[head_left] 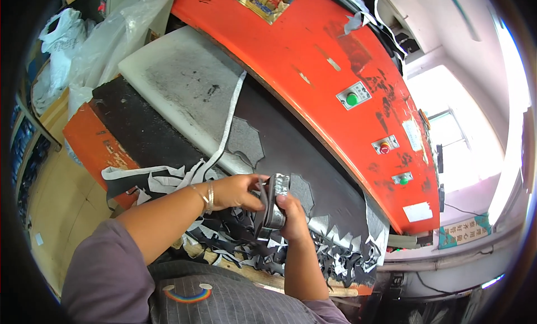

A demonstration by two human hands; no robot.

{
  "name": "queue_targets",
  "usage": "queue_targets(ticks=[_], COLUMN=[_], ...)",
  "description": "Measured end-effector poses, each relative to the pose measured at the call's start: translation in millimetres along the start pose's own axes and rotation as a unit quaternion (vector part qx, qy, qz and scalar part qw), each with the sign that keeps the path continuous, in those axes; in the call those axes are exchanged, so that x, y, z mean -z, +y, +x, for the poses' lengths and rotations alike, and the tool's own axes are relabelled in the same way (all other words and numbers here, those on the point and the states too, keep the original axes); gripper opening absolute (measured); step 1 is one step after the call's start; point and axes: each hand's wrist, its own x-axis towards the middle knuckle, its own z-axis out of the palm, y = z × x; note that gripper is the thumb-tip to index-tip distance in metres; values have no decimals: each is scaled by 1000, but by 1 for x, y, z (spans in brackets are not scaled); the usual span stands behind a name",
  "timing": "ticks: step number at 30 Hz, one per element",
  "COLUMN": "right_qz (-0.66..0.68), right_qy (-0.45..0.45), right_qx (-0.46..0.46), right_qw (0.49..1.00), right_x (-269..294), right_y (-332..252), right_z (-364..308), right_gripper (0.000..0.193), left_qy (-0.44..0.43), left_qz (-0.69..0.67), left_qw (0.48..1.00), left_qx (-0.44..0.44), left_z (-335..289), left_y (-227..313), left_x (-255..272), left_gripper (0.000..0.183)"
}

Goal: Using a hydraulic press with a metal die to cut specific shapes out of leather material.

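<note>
My right hand grips a metal cutting die with a shiny silver wall, held on edge above the work surface. My left hand, a bangle at its wrist, is curled at the die's left side, thumb and fingers closed on a thin dark piece there. The fingertips are partly hidden. Under and beyond the hands lies a dark sheet with jagged cut-outs, through which a grey surface shows. A narrow pale strip runs along the sheet's left end.
Behind the sheet stands a press's orange beam with green buttons and a red button. A worn white cutting board is at the left. Jagged scraps pile along the near edge. Plastic bags hang far left.
</note>
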Motion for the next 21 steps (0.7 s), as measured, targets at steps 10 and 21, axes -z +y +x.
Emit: queue_targets(ticks=[10, 21], right_qz=[-352, -543], right_qy=[151, 245], right_qx=[-60, -174], right_qw=[922, 784], right_x=[28, 18], right_y=[-30, -46], right_z=[88, 153], right_gripper=[68, 82], left_qy=[265, 178], left_qz=[97, 366], left_qw=[946, 859], left_qx=[159, 309], left_z=[-43, -82], left_y=[-24, 25], left_x=[29, 31], left_gripper=[17, 24])
